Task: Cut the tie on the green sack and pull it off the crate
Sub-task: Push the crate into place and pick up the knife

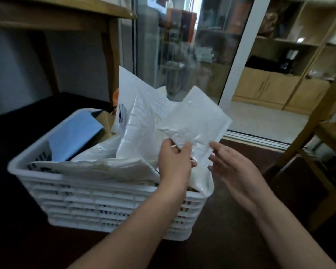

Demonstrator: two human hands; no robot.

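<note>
A white slatted plastic crate (109, 208) stands on the dark floor, filled with several white plastic mailer bags and a blue sheet (74, 134). No green sack or tie shows in view. My left hand (175, 162) pinches the lower edge of a crumpled white plastic bag (196, 123) lifted above the crate's right side. My right hand (233, 164) hovers just right of that bag with fingers spread and relaxed, holding nothing. A second larger white bag (142, 107) stands upright behind.
A wooden shelf unit (111, 61) rises behind the crate on the left. A glass sliding door (182, 45) and its white frame stand behind. Wooden furniture legs (306, 144) are at the right. Dark floor surrounds the crate.
</note>
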